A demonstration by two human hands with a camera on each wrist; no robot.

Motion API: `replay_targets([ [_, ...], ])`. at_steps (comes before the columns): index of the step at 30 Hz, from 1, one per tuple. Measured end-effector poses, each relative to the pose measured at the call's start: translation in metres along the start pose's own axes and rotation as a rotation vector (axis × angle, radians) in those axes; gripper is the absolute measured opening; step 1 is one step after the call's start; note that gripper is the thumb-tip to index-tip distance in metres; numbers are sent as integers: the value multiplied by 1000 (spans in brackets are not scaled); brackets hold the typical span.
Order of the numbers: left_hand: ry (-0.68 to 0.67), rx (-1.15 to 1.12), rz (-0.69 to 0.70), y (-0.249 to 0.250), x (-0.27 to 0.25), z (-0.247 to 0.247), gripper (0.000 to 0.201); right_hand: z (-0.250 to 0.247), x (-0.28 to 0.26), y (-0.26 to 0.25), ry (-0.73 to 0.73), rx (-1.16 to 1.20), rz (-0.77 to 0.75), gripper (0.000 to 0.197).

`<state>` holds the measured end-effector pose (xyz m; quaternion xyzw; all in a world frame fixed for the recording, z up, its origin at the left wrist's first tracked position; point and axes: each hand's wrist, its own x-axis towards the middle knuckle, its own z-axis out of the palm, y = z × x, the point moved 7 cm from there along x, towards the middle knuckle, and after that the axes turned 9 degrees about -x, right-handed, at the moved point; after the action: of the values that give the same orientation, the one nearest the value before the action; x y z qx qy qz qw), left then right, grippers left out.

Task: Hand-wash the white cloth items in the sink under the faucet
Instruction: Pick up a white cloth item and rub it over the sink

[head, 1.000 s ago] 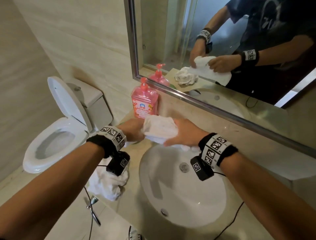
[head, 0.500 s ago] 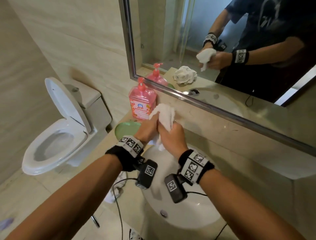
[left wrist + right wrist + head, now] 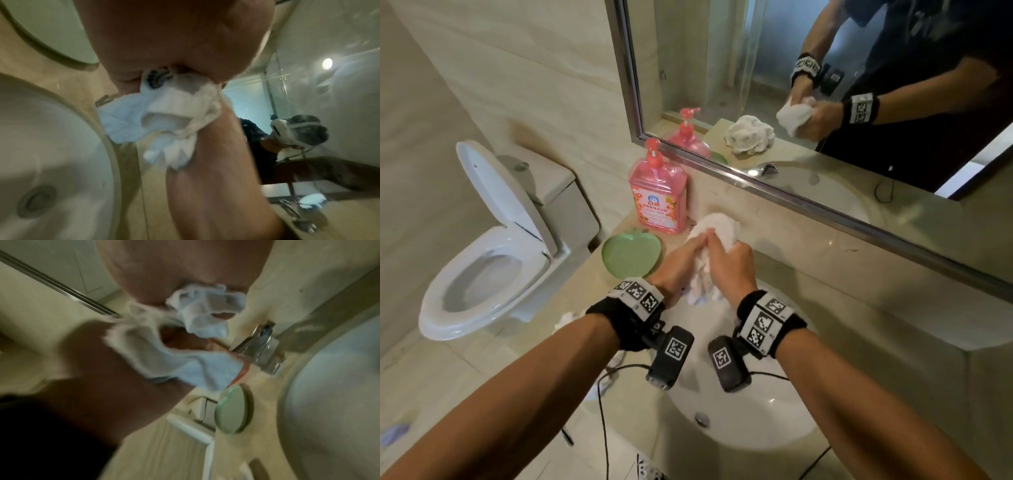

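Head view, left to right: one white toilet (image 3: pixel 493 246) with its lid up, one green apple-shaped dish (image 3: pixel 631 255), one pink pump bottle (image 3: pixel 658 195), two hands, one white basin (image 3: pixel 753 421), one mirror (image 3: pixel 825 102) above. A second white cloth (image 3: pixel 566 320) lies on the counter left of the basin, mostly hidden by the left wrist; the mirror shows a crumpled white cloth there.

The left hand (image 3: pixel 681 262) and right hand (image 3: pixel 729 265) meet over the basin's back rim, both with fingers curled tight round one bunched white cloth (image 3: pixel 717 228). Its upper part bulges above the knuckles; its lower folds hang between the palms.

Left wrist view: the cloth (image 3: pixel 164 116) squeezes out from the closed fist, with a dark printed patch I cannot read. Right wrist view: blurred, the cloth (image 3: pixel 195 331) beside a chrome faucet (image 3: pixel 259 345).

The bottle's label has Chinese characters, too small to read.
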<state>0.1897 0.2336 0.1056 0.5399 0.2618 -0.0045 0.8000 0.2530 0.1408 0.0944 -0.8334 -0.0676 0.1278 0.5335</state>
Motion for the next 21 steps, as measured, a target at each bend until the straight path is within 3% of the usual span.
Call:
replay_targets([
  [3, 33, 16, -27, -14, 6, -5, 36, 5, -3, 22, -93, -45, -26, 45],
  [5, -85, 137, -91, -32, 5, 0, 52, 0, 3, 45, -181, -185, 41, 52],
  [8, -256, 712, -208, -55, 2, -8, 70, -13, 17, 68, -302, -442, -65, 41],
  [10, -282, 1091, -173, -63, 13, -29, 56, -13, 15, 77, -423, -606, -188, 26],
  [11, -280, 1165, -127, -68, 19, -38, 45, -14, 13, 83, -486, -673, -220, 28],
  [13, -223, 1143, -58, -74, 29, -55, 45, -16, 15, 96, -615, -834, -214, 46],
  [16, -128, 919, -137, -88, 41, -67, 56, -18, 28, 113, -715, -1023, -147, 61],
  [19, -112, 920, -170, -101, 59, -59, 71, -14, 50, 113, -649, -753, -46, 43],
  [21, -114, 1009, -136, -109, 70, -53, 54, -6, 65, 107, -579, -613, -46, 44],
])
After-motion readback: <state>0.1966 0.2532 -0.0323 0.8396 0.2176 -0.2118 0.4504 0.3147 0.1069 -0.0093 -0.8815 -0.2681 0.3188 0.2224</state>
